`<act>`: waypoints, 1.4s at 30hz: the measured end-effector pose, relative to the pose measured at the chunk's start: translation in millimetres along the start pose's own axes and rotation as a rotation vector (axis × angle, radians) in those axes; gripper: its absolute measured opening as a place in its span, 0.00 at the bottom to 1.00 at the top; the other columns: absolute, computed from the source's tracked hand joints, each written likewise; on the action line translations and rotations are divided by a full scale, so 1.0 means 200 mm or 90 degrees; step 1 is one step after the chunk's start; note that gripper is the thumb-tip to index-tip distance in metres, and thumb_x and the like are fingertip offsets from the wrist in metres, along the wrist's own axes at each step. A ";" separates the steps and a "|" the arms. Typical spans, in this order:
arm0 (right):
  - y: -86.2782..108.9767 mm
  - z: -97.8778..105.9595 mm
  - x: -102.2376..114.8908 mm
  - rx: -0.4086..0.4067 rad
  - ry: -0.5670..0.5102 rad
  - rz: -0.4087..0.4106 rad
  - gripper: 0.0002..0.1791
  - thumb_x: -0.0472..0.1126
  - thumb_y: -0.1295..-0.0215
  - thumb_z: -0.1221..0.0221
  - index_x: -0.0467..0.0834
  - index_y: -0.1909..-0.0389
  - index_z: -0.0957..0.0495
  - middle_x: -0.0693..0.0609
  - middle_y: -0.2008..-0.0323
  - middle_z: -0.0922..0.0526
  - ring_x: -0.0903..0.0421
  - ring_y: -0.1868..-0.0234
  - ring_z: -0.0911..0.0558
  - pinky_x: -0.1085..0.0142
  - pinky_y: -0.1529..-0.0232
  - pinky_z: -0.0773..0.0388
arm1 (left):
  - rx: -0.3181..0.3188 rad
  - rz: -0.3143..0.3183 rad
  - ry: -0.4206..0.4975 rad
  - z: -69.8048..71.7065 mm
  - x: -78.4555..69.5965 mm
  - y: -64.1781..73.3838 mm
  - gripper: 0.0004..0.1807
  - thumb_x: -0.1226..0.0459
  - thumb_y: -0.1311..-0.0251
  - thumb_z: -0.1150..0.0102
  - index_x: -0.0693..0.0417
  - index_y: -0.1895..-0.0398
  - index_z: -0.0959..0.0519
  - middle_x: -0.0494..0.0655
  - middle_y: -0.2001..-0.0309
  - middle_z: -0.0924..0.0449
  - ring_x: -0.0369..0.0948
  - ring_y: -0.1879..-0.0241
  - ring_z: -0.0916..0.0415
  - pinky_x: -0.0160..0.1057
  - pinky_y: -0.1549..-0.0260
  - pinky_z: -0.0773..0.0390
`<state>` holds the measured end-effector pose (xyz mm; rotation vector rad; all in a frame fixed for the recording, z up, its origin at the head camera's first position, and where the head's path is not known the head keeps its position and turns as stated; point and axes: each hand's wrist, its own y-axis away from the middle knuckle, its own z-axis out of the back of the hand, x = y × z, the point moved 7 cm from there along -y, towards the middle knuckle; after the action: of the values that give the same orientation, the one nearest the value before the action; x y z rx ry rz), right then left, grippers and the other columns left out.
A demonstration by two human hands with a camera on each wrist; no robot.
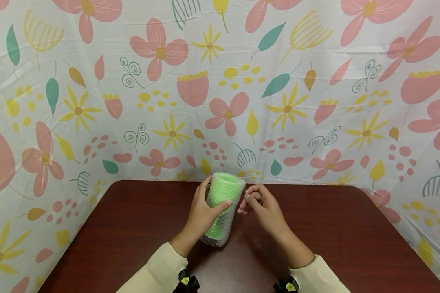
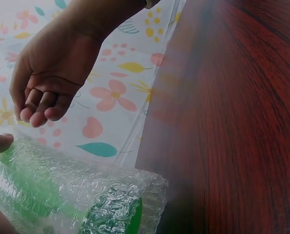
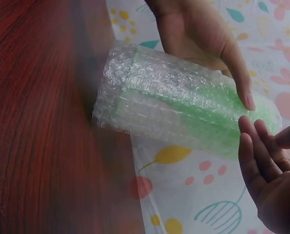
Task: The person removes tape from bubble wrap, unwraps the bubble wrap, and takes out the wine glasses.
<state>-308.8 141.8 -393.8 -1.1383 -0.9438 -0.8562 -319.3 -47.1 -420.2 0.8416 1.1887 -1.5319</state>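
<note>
The left hand grips the bubble-wrapped green cylinder near the desk's far edge; whether the right hand pinches anything is unclear. A loosened left grip could let it slip.

A bubble-wrapped green cylinder is gripped by the left hand, thumb laid across it; the right hand (whether touching cannot be told) is held near one end, above floral-print cloth.
</note>
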 end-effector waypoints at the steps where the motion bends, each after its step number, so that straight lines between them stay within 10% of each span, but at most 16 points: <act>1: 0.00 0.00 0.00 0.003 0.003 0.000 0.10 0.38 0.22 0.49 0.33 0.53 0.32 0.32 0.70 0.17 0.48 0.70 0.12 0.51 0.63 0.15 | 0.001 0.000 0.000 0.00 0.00 0.00 0.52 0.42 0.48 0.26 0.32 0.22 0.45 0.43 0.26 0.42 0.50 0.27 0.38 0.61 0.37 0.30; 24: 0.00 0.02 0.00 -0.032 0.048 -0.003 0.11 0.35 0.20 0.54 0.32 0.47 0.34 0.35 0.66 0.14 0.49 0.66 0.11 0.47 0.59 0.16 | 0.013 -0.008 -0.016 -0.02 -0.01 0.01 0.51 0.42 0.47 0.27 0.29 0.23 0.45 0.44 0.26 0.41 0.49 0.29 0.36 0.58 0.39 0.27; 33: 0.00 0.06 0.00 -0.100 0.097 -0.001 0.05 0.38 0.24 0.45 0.41 0.56 0.25 0.41 0.76 0.25 0.49 0.78 0.23 0.65 0.72 0.22 | 0.013 0.001 -0.013 -0.01 -0.01 0.01 0.51 0.42 0.46 0.27 0.30 0.22 0.45 0.43 0.25 0.42 0.50 0.27 0.38 0.59 0.39 0.28; 42: -0.01 0.05 0.00 -0.073 0.077 -0.006 0.09 0.37 0.25 0.43 0.34 0.56 0.27 0.39 0.72 0.22 0.44 0.74 0.19 0.62 0.67 0.18 | 0.013 0.003 -0.014 -0.01 -0.01 0.01 0.52 0.41 0.47 0.27 0.32 0.22 0.45 0.43 0.25 0.42 0.50 0.29 0.36 0.58 0.39 0.28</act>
<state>-311.3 150.7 -391.7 -1.1667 -0.8091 -0.9864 -317.3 -44.1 -420.3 0.8375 1.1561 -1.5481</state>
